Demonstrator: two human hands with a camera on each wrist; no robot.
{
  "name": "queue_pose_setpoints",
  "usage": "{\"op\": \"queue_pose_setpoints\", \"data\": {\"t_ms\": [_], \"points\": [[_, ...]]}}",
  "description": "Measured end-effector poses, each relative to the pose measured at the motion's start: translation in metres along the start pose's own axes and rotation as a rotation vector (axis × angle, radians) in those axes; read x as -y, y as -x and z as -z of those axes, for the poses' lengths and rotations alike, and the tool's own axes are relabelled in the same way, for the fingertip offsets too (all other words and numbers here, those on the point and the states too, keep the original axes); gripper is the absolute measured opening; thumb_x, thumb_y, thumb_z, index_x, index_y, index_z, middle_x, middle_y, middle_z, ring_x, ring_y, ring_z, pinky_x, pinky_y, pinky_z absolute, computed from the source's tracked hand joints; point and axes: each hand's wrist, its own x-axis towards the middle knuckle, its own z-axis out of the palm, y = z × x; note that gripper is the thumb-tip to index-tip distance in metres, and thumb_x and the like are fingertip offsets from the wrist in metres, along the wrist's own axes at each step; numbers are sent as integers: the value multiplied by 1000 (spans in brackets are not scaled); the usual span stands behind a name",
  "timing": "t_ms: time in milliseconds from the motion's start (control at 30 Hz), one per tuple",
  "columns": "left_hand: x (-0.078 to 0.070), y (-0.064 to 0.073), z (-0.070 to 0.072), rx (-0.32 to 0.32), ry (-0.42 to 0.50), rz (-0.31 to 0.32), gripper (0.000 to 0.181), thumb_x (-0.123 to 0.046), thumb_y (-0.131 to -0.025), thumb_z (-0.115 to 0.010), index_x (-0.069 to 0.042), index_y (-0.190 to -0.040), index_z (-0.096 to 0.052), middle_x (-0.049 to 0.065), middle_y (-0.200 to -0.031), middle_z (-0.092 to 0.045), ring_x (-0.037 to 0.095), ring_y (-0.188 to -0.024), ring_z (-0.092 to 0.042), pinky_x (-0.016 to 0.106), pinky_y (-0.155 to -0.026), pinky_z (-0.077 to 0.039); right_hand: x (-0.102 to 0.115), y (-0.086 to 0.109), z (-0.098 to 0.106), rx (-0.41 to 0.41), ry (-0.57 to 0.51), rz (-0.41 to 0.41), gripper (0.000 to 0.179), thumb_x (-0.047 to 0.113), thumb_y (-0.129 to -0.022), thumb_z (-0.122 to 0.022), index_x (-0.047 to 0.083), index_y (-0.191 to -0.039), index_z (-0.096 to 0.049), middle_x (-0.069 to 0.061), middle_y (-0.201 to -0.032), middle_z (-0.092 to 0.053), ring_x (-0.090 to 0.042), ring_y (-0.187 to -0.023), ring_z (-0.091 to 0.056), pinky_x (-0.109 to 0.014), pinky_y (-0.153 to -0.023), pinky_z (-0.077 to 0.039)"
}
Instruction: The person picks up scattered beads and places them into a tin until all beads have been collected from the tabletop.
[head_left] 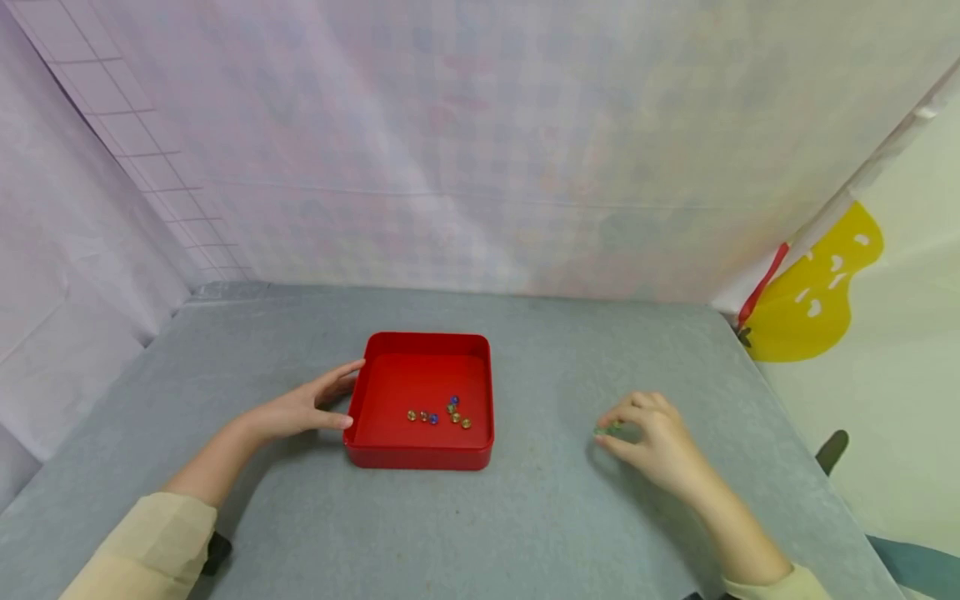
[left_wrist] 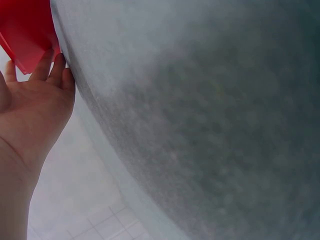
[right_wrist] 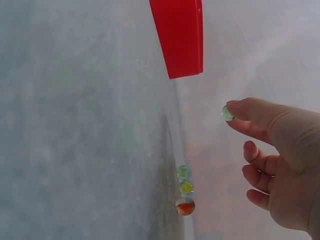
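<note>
A square red tray (head_left: 420,458) stands on the table, with several blue and yellowish glass marbles (head_left: 455,417) on its floor. Against its left wall rests my left hand (head_left: 311,408), fingers extended and thumb at the near left corner. In the left wrist view those fingers (left_wrist: 42,70) touch the red side. To the tray's right, my right hand (head_left: 656,437) pinches a pale green marble (right_wrist: 227,113) between thumb and index finger. Beyond that hand in the right wrist view, a green marble (right_wrist: 183,172), a yellow marble (right_wrist: 186,187) and an orange-and-white marble (right_wrist: 185,206) lie on the table.
Grey cloth covers the table (head_left: 525,533). A pale patterned curtain (head_left: 480,167) hangs along its back edge, and white sheeting (head_left: 82,275) hangs on the left. A yellow printed shape (head_left: 817,308) shows on the right-hand sheet.
</note>
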Motion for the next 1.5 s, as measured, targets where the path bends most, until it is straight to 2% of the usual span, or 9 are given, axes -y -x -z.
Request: {"op": "queue_pose_setpoints", "data": {"t_ms": [400, 667, 900, 1200, 1500], "points": [[0, 0, 0, -1, 9, -6, 83, -16, -91, -66, -12, -155, -12, 24, -155, -17, 43, -140, -14, 63, -105, -22, 12, -10, -2, 18, -32, -1, 18, 11, -73, -84, 20, -85, -73, 11, -87, -60, -13, -83, -47, -37, -74, -35], [0, 0, 0, 1, 7, -5, 84, -16, -91, -66, -12, -155, -12, 24, -155, -16, 43, -140, -14, 63, -105, -21, 20, -17, -5, 5, -39, 25, 19, 10, -73, -84, 18, -86, -73, 8, -87, -60, -13, -84, -48, -39, -76, -37], [0, 0, 0, -1, 3, -4, 84, -17, -90, -66, -12, -155, -12, 24, -155, -17, 43, -140, -14, 63, -105, -21, 29, -23, -8, 26, -54, 12, 18, 12, -74, -83, 18, -88, -73, 9, -91, -59, -14, -86, -47, -38, -75, -37], [1, 1, -1, -1, -3, -4, 84, -17, -90, -66, -13, -155, -12, 23, -155, -17, 43, -140, -14, 63, -105, -22, 37, -33, -18, -11, -75, 78, 18, 11, -73, -83, 18, -87, -74, 8, -89, -59, -15, -84, -48, -39, -76, -36], [-1, 0, -1, -4, 18, 5, 85, -17, -90, -66, -13, -155, -12, 23, -155, -16, 42, -141, -13, 63, -105, -21, 46, -42, -21, -25, -98, 79, 18, 12, -73, -84, 19, -87, -74, 9, -89, -59, -14, -85, -47, -39, -78, -36]]}}
